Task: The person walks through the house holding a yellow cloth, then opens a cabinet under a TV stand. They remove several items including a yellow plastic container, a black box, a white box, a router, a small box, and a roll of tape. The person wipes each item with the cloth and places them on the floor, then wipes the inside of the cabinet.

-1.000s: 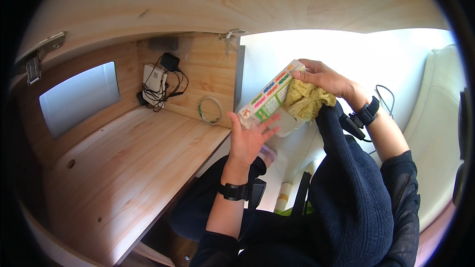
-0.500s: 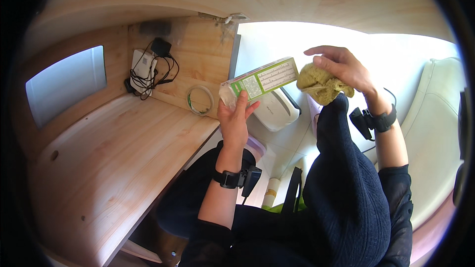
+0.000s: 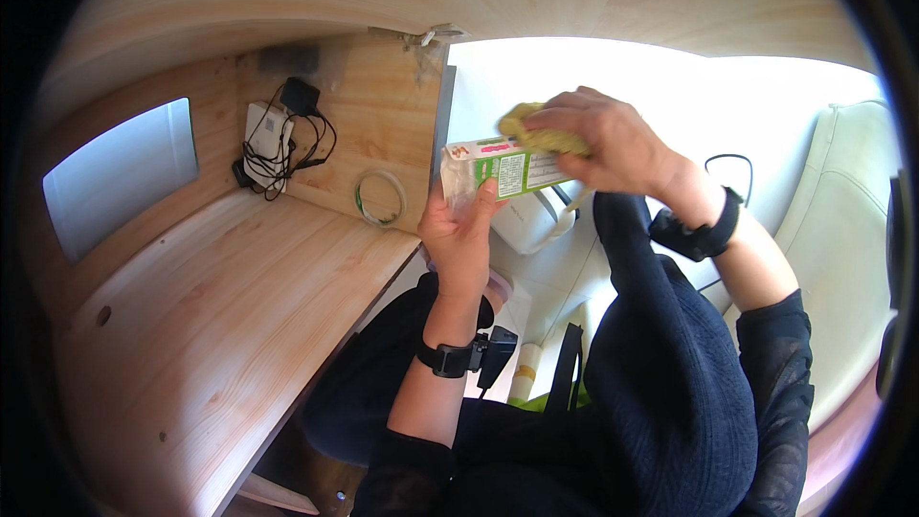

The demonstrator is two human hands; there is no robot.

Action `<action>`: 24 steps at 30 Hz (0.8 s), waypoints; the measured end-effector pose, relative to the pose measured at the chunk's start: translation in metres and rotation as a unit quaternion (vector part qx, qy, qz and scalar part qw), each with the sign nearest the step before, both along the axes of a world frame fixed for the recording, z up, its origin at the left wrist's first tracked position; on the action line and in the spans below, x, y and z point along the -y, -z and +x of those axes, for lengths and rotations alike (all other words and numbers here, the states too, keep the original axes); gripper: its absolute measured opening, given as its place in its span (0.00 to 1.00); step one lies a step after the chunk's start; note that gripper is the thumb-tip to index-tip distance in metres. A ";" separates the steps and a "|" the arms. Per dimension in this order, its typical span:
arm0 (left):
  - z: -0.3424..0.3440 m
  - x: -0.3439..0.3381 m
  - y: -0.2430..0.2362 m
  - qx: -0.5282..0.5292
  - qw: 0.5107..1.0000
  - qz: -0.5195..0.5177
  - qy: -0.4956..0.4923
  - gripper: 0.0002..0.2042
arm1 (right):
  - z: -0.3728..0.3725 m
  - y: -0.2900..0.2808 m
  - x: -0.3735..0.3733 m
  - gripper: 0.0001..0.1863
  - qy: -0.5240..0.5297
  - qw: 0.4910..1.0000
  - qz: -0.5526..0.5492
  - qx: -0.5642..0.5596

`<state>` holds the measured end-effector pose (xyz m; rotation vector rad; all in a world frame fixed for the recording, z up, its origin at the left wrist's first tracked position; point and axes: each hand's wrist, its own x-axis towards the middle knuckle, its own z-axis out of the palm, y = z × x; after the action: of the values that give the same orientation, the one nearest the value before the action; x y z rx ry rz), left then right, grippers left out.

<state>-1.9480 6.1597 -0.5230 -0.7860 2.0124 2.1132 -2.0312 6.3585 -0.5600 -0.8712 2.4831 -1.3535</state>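
A long green and white carton is held up in front of me, tilted with its right end higher. My left hand grips its near left end, thumb across the printed side. Bunched under the fingers of my right hand is a yellowish-green cloth, pressed against the carton's upper face toward its right end. The right hand hides that end of the carton.
To the left is a wooden shelf inside a cabinet. A roll of tape leans on its wall near a white box wrapped in black cables. A white appliance stands below the carton. A pale padded seat is at right.
My right hand has moved left with the cloth, from beyond the carton's right end onto its top. The carton has tipped slightly, showing more of its upper face.
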 end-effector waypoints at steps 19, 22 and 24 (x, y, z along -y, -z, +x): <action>-0.034 0.012 0.000 -0.065 0.978 0.179 0.082 0.23 | 0.007 -0.007 -0.014 0.40 -0.184 0.880 -0.108 0.425; -0.031 -0.004 0.003 -0.089 0.954 0.282 0.049 0.28 | 0.011 -0.025 -0.002 0.35 -0.070 0.910 -0.034 0.407; -0.028 -0.013 0.008 -0.094 0.968 0.224 0.059 0.31 | 0.013 -0.034 0.007 0.35 -0.013 0.934 0.019 0.356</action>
<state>-1.9759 6.1725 -0.5312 -0.3953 1.5072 2.5061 -2.0183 6.3512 -0.5265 -0.3062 1.9100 -1.3018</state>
